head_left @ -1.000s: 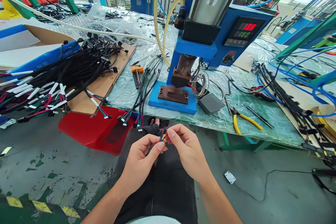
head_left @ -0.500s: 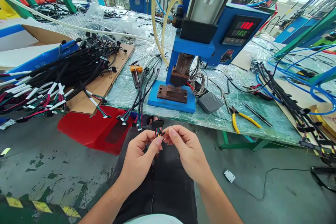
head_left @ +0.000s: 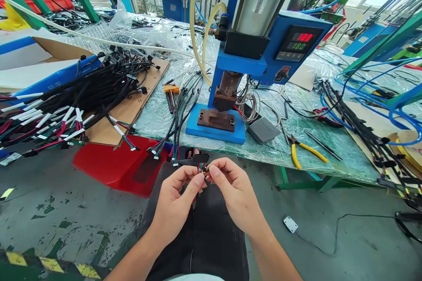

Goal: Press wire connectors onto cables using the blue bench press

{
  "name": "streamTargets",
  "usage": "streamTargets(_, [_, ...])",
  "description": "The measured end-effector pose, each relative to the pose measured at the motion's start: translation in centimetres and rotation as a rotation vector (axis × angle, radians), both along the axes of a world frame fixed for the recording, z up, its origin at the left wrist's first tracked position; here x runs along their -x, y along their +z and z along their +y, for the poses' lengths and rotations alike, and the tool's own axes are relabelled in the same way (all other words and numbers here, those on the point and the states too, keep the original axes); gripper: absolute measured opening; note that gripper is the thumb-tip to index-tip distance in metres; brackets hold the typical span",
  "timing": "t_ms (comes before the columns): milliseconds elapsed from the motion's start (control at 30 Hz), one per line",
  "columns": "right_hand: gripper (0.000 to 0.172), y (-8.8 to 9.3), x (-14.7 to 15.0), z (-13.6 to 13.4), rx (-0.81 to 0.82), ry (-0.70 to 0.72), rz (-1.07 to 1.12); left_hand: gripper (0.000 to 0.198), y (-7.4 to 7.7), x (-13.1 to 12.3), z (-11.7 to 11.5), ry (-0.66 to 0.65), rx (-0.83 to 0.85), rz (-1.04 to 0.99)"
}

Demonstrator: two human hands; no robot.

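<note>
Fingertips drawn closer than a second ago, the left hand (head_left: 176,204) and right hand (head_left: 235,195) pinch coloured wires (head_left: 201,168) over the lap (head_left: 206,232), just short of the near edge of the table (head_left: 270,147) — thumbs and forefingers closed on them, other fingers curled, wrists bent inward. Light, limp and likely fragile at the tips, the wires seem best gripped on the insulation. Beyond stands the press (head_left: 231,96).

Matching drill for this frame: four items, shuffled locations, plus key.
1. yellow-handled pliers
2. grey pedal
3. red tray
4. coloured wire end

A. pinched between left hand and right hand
B. sticking out below the table edge
C. on the table, right of the grey pedal
D. beside the blue press base, on its right

Pairs: 1-C, 2-D, 3-B, 4-A.
</note>
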State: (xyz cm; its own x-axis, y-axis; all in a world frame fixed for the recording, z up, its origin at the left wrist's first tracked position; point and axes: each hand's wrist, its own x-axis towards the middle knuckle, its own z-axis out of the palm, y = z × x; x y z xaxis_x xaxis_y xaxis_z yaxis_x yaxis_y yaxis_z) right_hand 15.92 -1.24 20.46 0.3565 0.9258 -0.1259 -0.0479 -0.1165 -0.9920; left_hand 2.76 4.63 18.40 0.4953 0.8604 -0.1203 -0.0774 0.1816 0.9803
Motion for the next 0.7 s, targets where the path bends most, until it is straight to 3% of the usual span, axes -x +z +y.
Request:
streamTargets(433, [0.022, 0.54, 0.00, -0.09, -0.017, 0.008, -0.039, 0.016, -0.06, 0.13, -0.32, 0.029, -0.129, 0.108])
streamTargets(700, [0.025, 0.08, -0.13, -0.16, 0.023, -0.002, 0.016, 0.022, -0.09, 0.40, -0.53, 0.026, 0.017, 0.071])
